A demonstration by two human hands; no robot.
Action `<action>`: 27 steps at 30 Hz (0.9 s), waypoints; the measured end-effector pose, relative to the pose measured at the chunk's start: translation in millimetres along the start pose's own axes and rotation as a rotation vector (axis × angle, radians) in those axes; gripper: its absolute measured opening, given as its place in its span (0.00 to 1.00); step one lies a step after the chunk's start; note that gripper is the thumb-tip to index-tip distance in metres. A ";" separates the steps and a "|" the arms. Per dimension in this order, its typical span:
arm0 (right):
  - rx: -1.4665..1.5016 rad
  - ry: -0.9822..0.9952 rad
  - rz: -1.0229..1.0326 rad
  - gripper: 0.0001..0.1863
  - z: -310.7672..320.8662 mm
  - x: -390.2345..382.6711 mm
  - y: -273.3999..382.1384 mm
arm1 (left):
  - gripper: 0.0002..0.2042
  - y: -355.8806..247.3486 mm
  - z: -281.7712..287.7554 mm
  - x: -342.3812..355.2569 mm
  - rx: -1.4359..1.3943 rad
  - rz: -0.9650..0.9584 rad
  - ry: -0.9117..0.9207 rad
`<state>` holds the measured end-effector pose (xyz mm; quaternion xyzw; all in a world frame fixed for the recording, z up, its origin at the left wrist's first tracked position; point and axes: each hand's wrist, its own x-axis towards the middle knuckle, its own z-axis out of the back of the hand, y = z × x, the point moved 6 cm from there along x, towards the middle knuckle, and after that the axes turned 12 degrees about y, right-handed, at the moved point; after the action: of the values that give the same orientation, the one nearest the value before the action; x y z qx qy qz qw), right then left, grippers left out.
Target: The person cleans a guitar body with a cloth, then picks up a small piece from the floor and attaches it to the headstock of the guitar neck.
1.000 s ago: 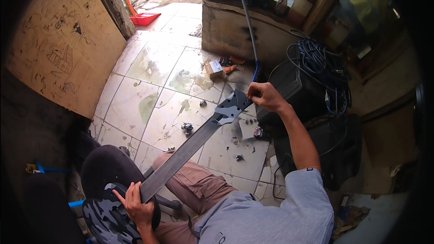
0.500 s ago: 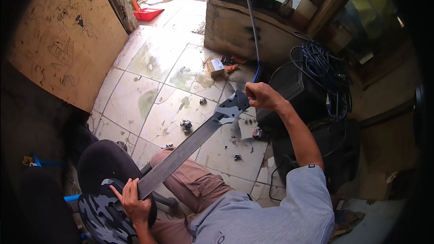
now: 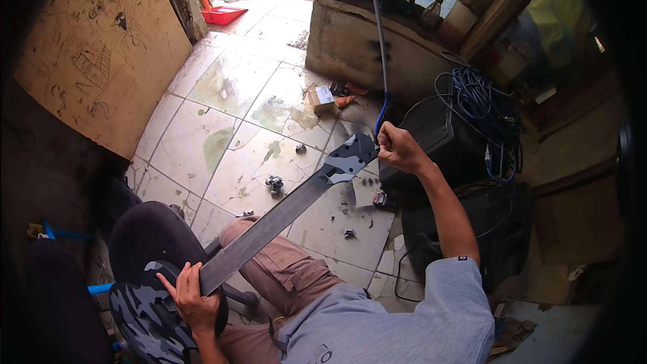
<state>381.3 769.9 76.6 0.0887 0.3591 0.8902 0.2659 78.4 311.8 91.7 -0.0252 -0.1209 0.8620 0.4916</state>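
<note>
Guitar [image 3: 202, 276] lies across the seated person's lap, its camouflage-patterned body at lower left and its neck [image 3: 269, 226] running up and right to the headstock [image 3: 347, 157] above the tiled floor [image 3: 229, 114]. Left hand [image 3: 192, 300] is closed around the neck where it joins the body. Right hand [image 3: 397, 148] is closed at the headstock's far edge, fingers pinched there; what they grip is too small to tell. Small box [image 3: 321, 98] sits on the tiles beyond. Coiled cables [image 3: 482, 104] rest on black equipment at right.
</note>
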 end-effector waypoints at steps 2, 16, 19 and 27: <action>0.052 -0.014 -0.041 0.10 1.3 -5.2 -1.3 | 0.23 -0.8 1.5 0.2 0.002 0.004 0.002; 0.364 -0.055 -0.141 0.08 -13.4 -42.9 21.1 | 0.23 -0.3 1.0 0.2 -0.009 0.014 0.012; 0.396 -0.094 -0.109 0.10 -16.3 -52.3 16.8 | 0.23 0.0 -0.6 -0.5 -0.008 0.007 0.005; 0.478 -0.192 -0.015 0.12 -18.0 -50.7 26.2 | 0.24 -0.2 -0.1 -0.9 -0.002 -0.011 0.001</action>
<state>407.0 716.3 83.3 0.2305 0.5329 0.7657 0.2768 79.0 311.2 91.6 -0.0253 -0.1216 0.8592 0.4964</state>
